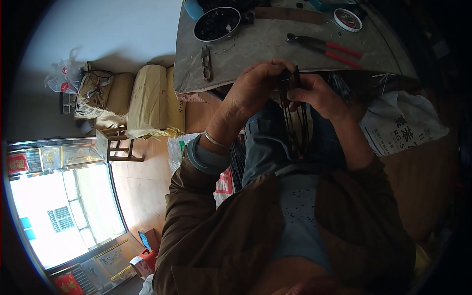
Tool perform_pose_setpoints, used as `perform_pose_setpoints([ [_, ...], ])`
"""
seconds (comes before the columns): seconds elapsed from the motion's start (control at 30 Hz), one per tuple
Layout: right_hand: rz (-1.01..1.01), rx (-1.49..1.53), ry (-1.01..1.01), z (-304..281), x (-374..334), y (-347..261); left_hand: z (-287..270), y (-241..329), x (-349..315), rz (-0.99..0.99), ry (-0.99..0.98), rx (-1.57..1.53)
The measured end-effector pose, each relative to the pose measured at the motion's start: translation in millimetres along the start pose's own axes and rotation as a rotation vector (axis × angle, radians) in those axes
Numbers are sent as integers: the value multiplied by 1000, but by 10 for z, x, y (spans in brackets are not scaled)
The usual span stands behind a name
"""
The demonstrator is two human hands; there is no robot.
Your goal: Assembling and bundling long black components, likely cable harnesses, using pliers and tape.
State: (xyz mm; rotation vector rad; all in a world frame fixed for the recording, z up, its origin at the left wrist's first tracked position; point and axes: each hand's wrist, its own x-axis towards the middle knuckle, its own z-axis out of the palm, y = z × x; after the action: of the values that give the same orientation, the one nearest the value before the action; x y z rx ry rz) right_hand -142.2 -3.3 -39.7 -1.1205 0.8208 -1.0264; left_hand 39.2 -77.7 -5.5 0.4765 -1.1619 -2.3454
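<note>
My left hand (256,84) and my right hand (318,98) meet above my lap, at the table's near edge. Between them hangs a bundle of thin black rods (290,120), which looks like folded umbrella ribs. The left fingers curl round its upper end, where a small dark part sits. My right thumb and fingers pinch the rods close by. The fingertips partly cover what they grip. Beyond the hands, red-handled pliers (344,49) and a pair of thread snips (206,64) lie on the grey table (255,51).
A pale-rimmed bowl (218,40) of small black parts stands at the table's far left. At the far right is a round white dish (336,19) with small metal bits. A white sack (405,123) sits right of my legs. Wrapped bales (148,101) and a wooden stool (120,143) stand left.
</note>
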Motion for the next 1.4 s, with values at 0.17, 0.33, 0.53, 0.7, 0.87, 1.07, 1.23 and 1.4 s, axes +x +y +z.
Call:
perform_pose_setpoints([
  [0.17, 14, -12, 11, 42, -13, -19, -33, -33, -17, 19, 93, 36],
  [0.33, 46, -19, 39, 31, -6, 15, -100, -63, -17, 44, 47, 9],
  [0.53, 40, -24, 78, 40, -9, -22, -51, -56, -38, 43, 134, -9],
  [0.7, 31, -3, 142, 82, -21, -56, -33, -31, -50, 77, 203, 181],
  [0.87, 39, 33, 204, 53, -3, -32, 112, -77, -94, 177, 219, 238],
  [1.07, -3, 4, 284, 108, 24, 2, 210, -156, -52, 342, 323, 315],
  [1.23, -133, -2, 348, 59, -65, -66, 185, -117, -59, 269, 268, 202],
  [1.4, -257, -374, 411, 155, -120, -156, 204, -106, -45, 298, 277, 268],
])
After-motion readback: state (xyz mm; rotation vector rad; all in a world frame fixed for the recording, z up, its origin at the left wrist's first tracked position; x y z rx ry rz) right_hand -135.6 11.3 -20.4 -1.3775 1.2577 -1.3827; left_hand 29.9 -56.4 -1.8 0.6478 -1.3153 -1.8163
